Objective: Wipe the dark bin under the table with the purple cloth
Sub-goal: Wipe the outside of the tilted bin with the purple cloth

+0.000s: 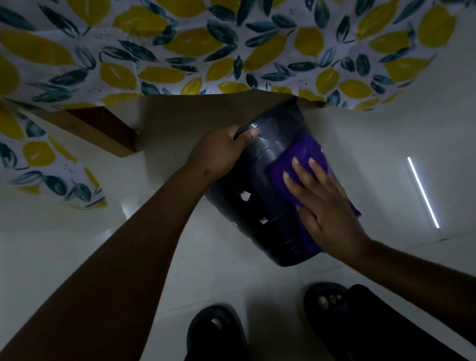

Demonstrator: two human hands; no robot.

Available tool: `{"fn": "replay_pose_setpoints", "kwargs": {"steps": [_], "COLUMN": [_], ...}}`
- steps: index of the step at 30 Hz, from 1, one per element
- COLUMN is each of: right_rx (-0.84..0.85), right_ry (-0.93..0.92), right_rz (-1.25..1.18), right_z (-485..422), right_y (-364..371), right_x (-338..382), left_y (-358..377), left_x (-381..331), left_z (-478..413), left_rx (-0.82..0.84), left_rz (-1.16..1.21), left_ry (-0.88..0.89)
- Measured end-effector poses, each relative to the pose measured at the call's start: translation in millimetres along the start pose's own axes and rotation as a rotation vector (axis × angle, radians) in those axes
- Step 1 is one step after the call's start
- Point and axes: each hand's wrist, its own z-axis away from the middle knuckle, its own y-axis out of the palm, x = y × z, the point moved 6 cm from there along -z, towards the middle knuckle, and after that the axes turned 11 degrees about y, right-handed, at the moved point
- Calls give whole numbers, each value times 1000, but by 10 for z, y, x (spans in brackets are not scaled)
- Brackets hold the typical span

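Here, dark bin (267, 203) tilted, left hand (221, 155) gripping its rim, right hand (323, 208) fingers spread flat on purple cloth (298, 159)

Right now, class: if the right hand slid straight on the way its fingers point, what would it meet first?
The right hand lies flat on the purple cloth, fingers pointing up the dark bin. It would probably reach the bin's rim first, then the tablecloth hanging there; depth is unclear.

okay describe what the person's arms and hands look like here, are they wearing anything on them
Both arms are bare from hand to the frame edge: no sleeves, gloves, watch or bracelets show. The left hand has a small dark mark near the wrist. The right hand shows short, plain fingernails, and no rings are visible on its fingers. The dim light hides finer detail.
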Motion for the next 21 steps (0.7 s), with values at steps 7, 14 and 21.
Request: {"fn": "replay_pose_setpoints", "kwargs": {"steps": [7,14,21], "right_rx": [17,24,37], "right_ry": [-9,88,-25], "right_rz": [11,-32,40], "right_z": [-192,11,-228], "right_y": [-30,11,-17], "right_x": [97,-75,94], "left_y": [-10,-18,-39], "left_x": [-82,-73,-47], "left_z": [-24,-49,-11], "left_rx": [27,5,-15], "left_rz": [-26,-7,-17], "left_ry": [8,3,14]}}
